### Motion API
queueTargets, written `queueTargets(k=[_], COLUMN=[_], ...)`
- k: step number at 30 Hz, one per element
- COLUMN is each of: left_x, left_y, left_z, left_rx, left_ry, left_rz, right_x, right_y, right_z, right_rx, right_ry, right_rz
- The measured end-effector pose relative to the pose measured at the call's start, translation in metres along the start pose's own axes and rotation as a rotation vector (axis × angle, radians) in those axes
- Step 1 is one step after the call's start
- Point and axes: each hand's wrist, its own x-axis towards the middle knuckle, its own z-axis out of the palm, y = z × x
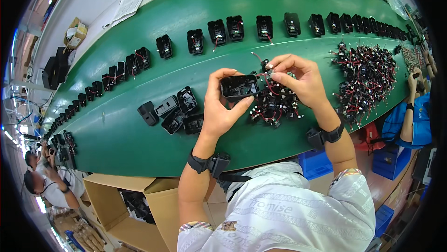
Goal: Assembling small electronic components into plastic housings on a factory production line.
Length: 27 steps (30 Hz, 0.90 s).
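Observation:
My left hand [222, 107] grips an open black plastic housing [238, 87] by its sides, its hollow facing up. Just right of it, my right hand [295, 76] pinches a small wired part [269, 72] with red leads between thumb and fingers. Under and beside my right hand lies a small pile of black wired parts [278, 107] with red and white leads, partly hidden by the hand. Left of my left hand, several loose black and grey housings [174, 110] rest on the green table [125, 147].
A curved row of black housings [235, 28], some with red wires, runs along the table's far side. A large heap of wired parts [365, 79] lies right. An open cardboard box [109, 210] stands below the near edge. Other people [409, 117] work at both ends.

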Motion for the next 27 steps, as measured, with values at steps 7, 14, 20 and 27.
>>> queueTargets(k=[7, 14, 20, 27], left_x=[-0.003, -0.004, -0.002, -0.004], left_y=[-0.004, 0.005, 0.006, -0.005], left_z=[0.0, -0.005, 0.001, 0.0], left_rx=[-0.025, -0.082, -0.377, -0.367], left_ry=[-0.071, -0.297, -0.278, -0.268], left_rz=[-0.032, -0.071, -0.143, -0.092], right_x=[-0.001, -0.011, -0.018, -0.023], right_y=[-0.001, -0.013, -0.014, -0.016], right_z=[0.0, 0.022, 0.029, 0.032], right_rx=[-0.04, -0.159, -0.172, -0.241], right_ry=[0.079, -0.108, -0.138, -0.011], right_rz=[-0.128, -0.22, -0.224, -0.348])
